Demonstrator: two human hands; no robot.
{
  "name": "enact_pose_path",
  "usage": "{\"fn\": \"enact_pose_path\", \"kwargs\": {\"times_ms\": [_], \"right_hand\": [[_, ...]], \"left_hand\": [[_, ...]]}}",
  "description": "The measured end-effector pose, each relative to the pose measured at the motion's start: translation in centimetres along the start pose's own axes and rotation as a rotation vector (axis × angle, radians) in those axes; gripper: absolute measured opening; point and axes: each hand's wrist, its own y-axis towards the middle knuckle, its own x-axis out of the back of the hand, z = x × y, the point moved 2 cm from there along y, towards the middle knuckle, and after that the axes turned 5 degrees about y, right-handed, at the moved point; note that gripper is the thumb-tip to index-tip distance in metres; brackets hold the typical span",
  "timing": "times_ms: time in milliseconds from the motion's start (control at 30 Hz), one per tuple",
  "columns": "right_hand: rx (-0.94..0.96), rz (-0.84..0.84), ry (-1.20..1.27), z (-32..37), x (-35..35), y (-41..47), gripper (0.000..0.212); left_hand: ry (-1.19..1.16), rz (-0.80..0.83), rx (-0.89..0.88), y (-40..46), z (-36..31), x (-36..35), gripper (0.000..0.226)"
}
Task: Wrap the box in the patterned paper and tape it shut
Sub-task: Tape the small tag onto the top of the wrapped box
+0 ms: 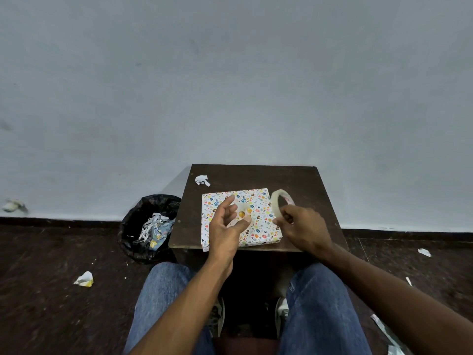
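The box (256, 216), already covered in the patterned paper (263, 201), lies flat on the small dark worktop (302, 180), toward its near left part, its near edge close to the worktop's lip. Above it the left hand (225, 226) hovers with fingers (226, 202) spread wide, a clear strip of tape (244, 210) seemingly stuck to the fingertips, probably ready to press onto a seam. The right hand (302, 226) pinches the tape roll (280, 201), held upright just right of the box, likely to keep the strip taut. Bare worktop lies far and right. A paper scrap (202, 180) sits at the far left corner; a lined bin (149, 226) stands on the floor to the left.
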Motion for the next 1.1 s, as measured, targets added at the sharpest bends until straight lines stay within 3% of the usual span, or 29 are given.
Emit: {"fn": "enact_pose_path", "kwargs": {"times_ms": [133,367,567,667,733,833,900,1100], "right_hand": [[-0.045,0.092,-0.287,-2.4,-0.4,1.8,0.017],[-0.01,0.234,-0.521,-3.8,-1.9,3.5,0.023],[-0.059,0.275,-0.531,-3.7,-2.3,3.7,0.024],[-0.05,0.132,-0.351,-3.2,-2.2,3.9,0.017],[-0.05,0.033,-0.045,-1.6,-1.8,3.9,0.019],[-0.079,0.095,0.563,2.5,-1.4,3.3,0.021],[-0.15,0.206,0.827,4.8,-1.7,2.7,0.025],[-0.256,0.23,1.075,7.5,-3.2,1.8,0.018]], "left_hand": [[0.064,0.015,-0.013,-0.1,-0.2,0.4,0.051],[0.096,0.016,-0.003,0.4,-0.3,1.1,0.051],[0.11,0.026,0.007,0.7,-0.1,1.3,0.06],[0.125,0.035,-0.004,0.7,0.0,1.3,0.06],[0.139,0.034,-0.016,0.7,0.0,1.2,0.061],[0.148,0.04,-0.025,0.7,0.0,1.0,0.061],[0.157,0.045,-0.032,0.6,-0.1,1.0,0.06],[0.143,0.013,-0.038,0.7,0.3,1.5,0.057]]}}
